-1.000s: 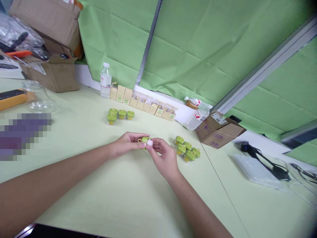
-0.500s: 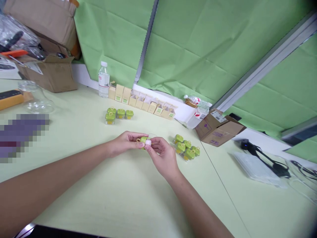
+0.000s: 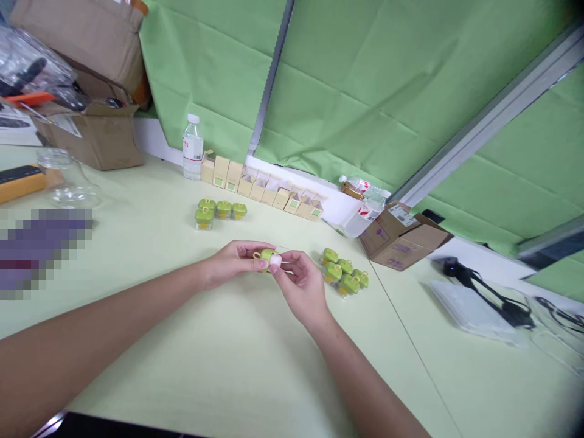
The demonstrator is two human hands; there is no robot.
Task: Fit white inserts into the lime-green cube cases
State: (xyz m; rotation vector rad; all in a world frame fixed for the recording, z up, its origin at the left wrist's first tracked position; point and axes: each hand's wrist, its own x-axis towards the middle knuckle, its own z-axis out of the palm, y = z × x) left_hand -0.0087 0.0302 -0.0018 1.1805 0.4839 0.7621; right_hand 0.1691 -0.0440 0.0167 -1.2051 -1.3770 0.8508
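Note:
My left hand (image 3: 235, 263) is closed on a small green-lidded case (image 3: 266, 254) with a yellow loop at its left end. In my right hand (image 3: 305, 283), the thumb and fingers pinch a small white rounded piece (image 3: 275, 260) against the right side of the case. Fingers partly cover the case, so I cannot tell whether the white piece is attached to it. To the right stand several matching cases (image 3: 349, 283) with green lids and clear bases. Several more green-lidded cases (image 3: 223, 209) are grouped beyond my left hand.
A row of small cardboard boxes (image 3: 257, 187), some with raised flaps, lines the back edge beside an upright water bottle (image 3: 192, 149). Bottles (image 3: 366, 210) lie near a brown carton (image 3: 399, 237). Glass jar (image 3: 68, 179) left; black cables (image 3: 495, 298) right.
The white piece and my right fingertips have shifted slightly right against the case, showing a little more green. The standing cases and boxes have stayed in place.

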